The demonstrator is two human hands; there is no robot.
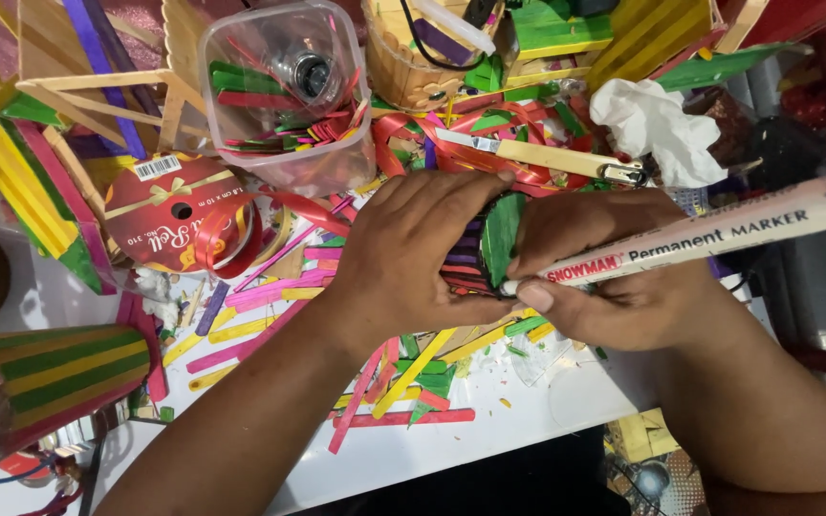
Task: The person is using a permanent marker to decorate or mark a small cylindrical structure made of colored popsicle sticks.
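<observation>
Left hand (413, 253) wraps the stick bundle (485, 244); right hand (614, 277) pinches a marker (700, 239), tip touching the bundle between both hands. Colouring underway, I'd say; next needs steady strokes.

stick bundle (485, 250) mostly hidden by hands; marker (709, 234) tip unseen; striped cylinder (50, 382) cut off left

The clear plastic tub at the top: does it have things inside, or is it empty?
Not empty. The clear plastic tub stands open, with no lid, and holds coloured sticks and a small round metal part.
</observation>
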